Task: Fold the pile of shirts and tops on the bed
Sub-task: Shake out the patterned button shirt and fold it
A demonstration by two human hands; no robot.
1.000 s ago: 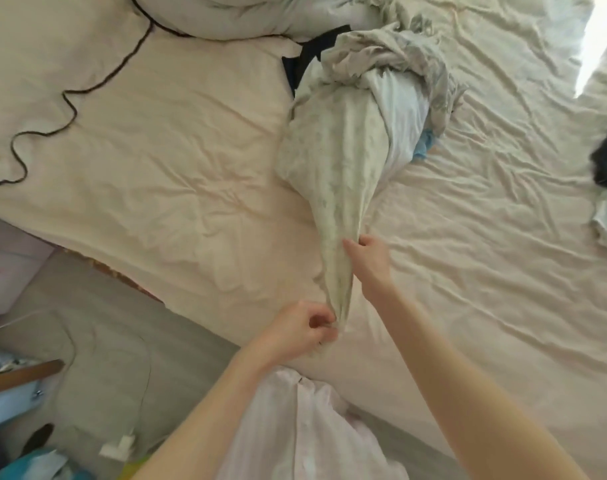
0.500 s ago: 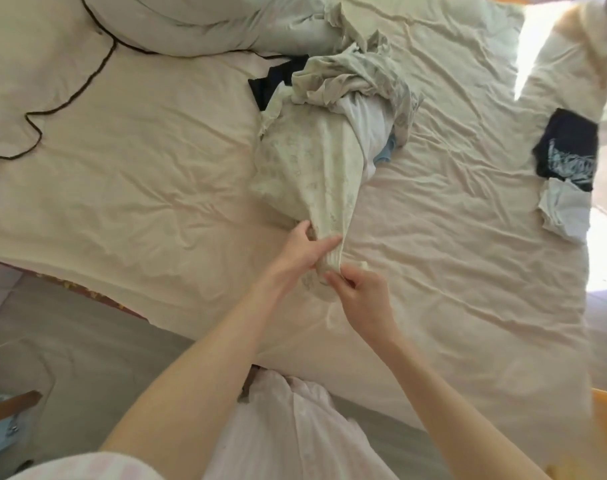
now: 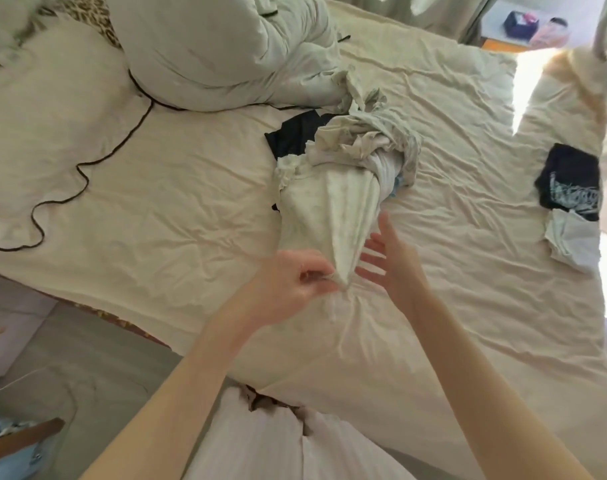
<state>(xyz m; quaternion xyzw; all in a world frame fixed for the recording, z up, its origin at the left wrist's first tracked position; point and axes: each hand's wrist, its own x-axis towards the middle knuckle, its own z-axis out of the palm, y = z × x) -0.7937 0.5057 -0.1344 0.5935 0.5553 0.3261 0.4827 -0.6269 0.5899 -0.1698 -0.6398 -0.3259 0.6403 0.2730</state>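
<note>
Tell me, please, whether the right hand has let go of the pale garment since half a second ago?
Yes. The right hand was pinching the pale garment near its tip; now it is open beside it, fingers spread, while the left hand grips the tip.

pile [image 3: 357, 147]: crumpled, mid-bed | cream top [image 3: 333, 216]: stretched taut, possibly patterned

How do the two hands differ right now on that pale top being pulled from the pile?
The left hand has its fingers curled, pinching the narrow end of the pale top; the right hand is open, fingers spread and straight, holding nothing. The left hand's grip is on the fabric; the right hand sits beside it, contact unclear. Both are at the top's near end, over the bed sheet.
</note>
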